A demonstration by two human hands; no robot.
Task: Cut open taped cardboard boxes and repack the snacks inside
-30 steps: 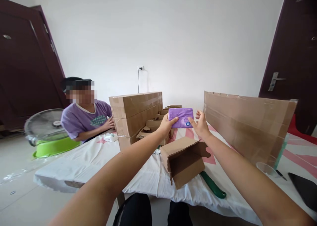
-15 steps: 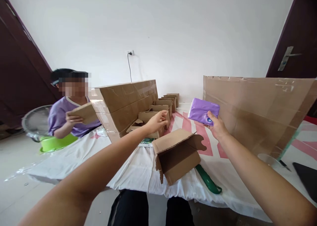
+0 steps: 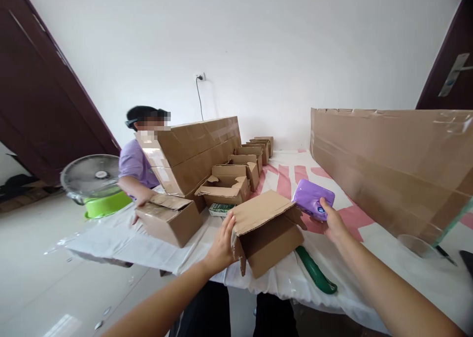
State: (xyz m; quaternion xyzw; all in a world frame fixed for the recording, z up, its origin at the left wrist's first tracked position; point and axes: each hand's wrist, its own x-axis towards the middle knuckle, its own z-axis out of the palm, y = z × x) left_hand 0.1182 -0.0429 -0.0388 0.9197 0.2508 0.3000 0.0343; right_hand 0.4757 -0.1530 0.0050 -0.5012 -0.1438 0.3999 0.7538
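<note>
My right hand (image 3: pixel 332 222) grips a purple soft packet (image 3: pixel 312 198) just right of an open small cardboard box (image 3: pixel 266 230) lying on its side on the white-covered table (image 3: pixel 199 243). My left hand (image 3: pixel 222 243) rests with its fingers against the box's left flap and edge. The box's open mouth faces me and looks empty. Under the box's right side lies a green handled tool (image 3: pixel 316 276).
A row of small open cartons (image 3: pixel 236 177) runs back beside a long stacked carton (image 3: pixel 194 150). A large cardboard sheet (image 3: pixel 391 159) stands at right. A person in a purple shirt (image 3: pixel 135 165) handles a box (image 3: pixel 168 221) at left. A fan (image 3: pixel 90 175) and green basin (image 3: pixel 107 205) stand behind.
My right hand brought the purple packet down beside the open box. My left hand dropped from mid-air onto the box's left edge. The other person set a box on the table.
</note>
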